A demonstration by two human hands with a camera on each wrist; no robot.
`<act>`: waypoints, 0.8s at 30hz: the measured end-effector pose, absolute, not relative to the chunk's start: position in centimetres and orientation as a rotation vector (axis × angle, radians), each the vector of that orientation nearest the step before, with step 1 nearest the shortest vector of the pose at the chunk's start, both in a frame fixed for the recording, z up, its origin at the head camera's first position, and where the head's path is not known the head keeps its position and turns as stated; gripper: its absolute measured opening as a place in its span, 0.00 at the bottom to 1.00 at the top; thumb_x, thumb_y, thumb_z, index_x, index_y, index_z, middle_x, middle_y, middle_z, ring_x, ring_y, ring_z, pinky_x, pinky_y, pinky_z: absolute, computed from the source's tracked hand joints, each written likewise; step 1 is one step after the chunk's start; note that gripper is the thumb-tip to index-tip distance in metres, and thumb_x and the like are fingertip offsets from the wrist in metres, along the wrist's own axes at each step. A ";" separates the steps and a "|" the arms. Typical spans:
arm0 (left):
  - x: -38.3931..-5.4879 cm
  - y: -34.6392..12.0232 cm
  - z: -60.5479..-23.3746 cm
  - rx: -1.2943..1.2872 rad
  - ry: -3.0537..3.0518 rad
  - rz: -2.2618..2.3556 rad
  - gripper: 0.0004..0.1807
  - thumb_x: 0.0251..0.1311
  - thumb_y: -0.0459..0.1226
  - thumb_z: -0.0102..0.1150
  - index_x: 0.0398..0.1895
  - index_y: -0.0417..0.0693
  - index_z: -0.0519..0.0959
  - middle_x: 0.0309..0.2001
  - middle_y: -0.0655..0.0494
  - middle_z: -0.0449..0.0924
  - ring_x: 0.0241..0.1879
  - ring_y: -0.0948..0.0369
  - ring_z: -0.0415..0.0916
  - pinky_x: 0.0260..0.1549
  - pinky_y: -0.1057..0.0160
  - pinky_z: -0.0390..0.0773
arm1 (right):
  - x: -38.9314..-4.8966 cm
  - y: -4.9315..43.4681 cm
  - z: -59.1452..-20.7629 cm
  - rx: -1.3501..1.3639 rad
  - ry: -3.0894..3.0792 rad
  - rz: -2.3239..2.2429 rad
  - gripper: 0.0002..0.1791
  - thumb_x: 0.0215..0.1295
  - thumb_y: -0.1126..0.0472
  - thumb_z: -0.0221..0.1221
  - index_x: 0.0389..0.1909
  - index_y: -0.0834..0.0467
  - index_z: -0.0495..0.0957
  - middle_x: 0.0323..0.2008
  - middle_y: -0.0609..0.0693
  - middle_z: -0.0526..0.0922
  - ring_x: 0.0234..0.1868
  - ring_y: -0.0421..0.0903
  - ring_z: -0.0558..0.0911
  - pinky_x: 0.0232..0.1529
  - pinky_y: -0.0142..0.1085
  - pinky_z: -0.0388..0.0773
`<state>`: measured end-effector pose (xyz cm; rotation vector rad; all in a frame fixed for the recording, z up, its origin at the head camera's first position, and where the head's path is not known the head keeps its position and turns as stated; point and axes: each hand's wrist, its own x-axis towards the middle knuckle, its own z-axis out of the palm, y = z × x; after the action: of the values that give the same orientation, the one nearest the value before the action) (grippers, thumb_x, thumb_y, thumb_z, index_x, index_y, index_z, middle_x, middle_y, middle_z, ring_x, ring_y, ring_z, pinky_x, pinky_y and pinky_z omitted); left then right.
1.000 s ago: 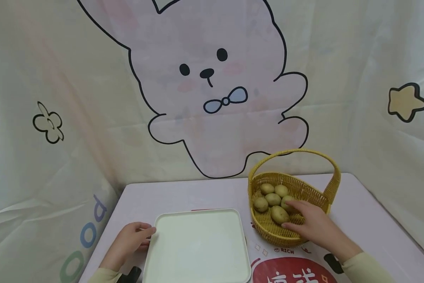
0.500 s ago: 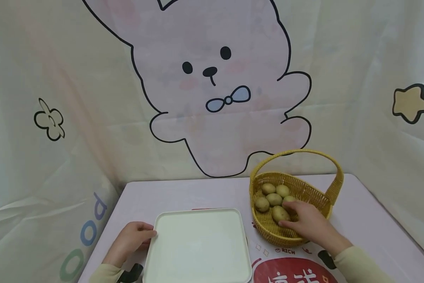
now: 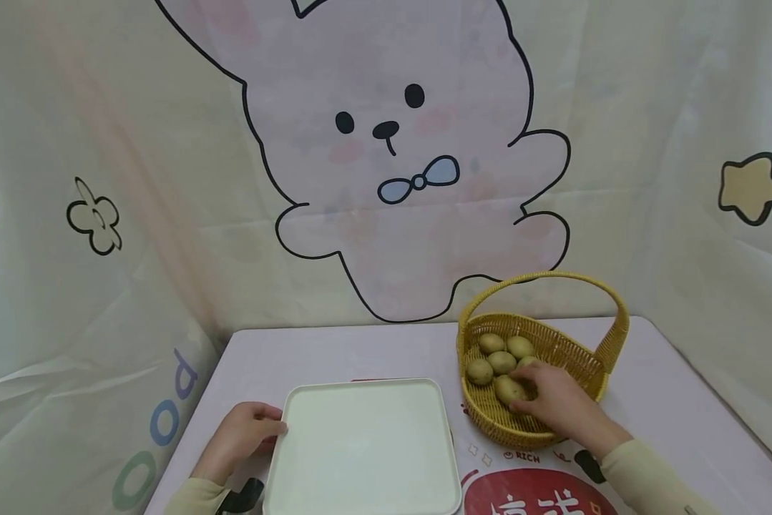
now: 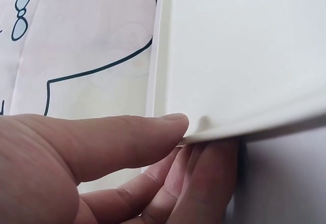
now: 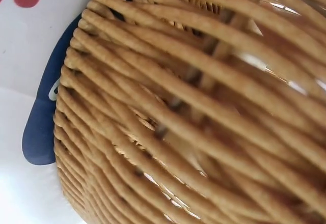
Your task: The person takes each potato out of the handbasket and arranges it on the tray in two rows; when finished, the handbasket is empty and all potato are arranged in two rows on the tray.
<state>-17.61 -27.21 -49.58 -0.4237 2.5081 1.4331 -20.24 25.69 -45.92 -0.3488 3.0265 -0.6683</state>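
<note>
My left hand (image 3: 247, 436) pinches the left rim of a white rectangular tray (image 3: 366, 447); in the left wrist view the thumb (image 4: 127, 142) lies on top and the other fingers curl beneath the edge. Toward the right stands a yellow woven basket (image 3: 498, 429) with a tall arched handle, holding several small potatoes (image 3: 501, 363). Reaching over its near right side, my right hand (image 3: 562, 400) has thumb and fingers around the nearest potato (image 3: 508, 390). The right wrist view is filled by the basket's weave (image 5: 168, 107), which hides that hand and the potatoes.
The table (image 3: 334, 350) carries a printed mat with a red patch (image 3: 534, 493) in front of the basket. A curtain with a cartoon animal (image 3: 392, 214) hangs right behind the table's far edge. The basket's handle (image 3: 611, 343) arches up beside my right hand.
My right hand has moved slightly left and its fingers have closed in on the nearest potato. The left hand keeps its hold on the tray's rim. The head view has shifted a little.
</note>
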 end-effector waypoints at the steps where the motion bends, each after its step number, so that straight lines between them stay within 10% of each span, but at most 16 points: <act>1: -17.7 -27.2 -49.6 -0.424 2.508 1.434 0.16 0.63 0.33 0.71 0.50 0.31 0.85 0.41 0.46 0.90 0.36 0.52 0.91 0.38 0.52 0.91 | -20.3 25.7 -46.0 -0.349 3.020 -0.675 0.27 0.57 0.57 0.80 0.56 0.63 0.87 0.51 0.55 0.90 0.56 0.59 0.87 0.59 0.62 0.83; 24: -18.2 -27.6 -49.3 -0.381 2.498 1.370 0.14 0.61 0.33 0.72 0.48 0.34 0.84 0.41 0.46 0.88 0.35 0.57 0.87 0.37 0.56 0.90 | -20.4 26.1 -45.8 -0.399 3.018 -0.693 0.24 0.58 0.60 0.78 0.56 0.62 0.87 0.53 0.58 0.91 0.57 0.61 0.87 0.58 0.62 0.84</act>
<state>-18.23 -27.59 -49.30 -0.3807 2.4982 1.3698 -20.37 26.09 -45.82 -0.3992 3.0179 -0.6928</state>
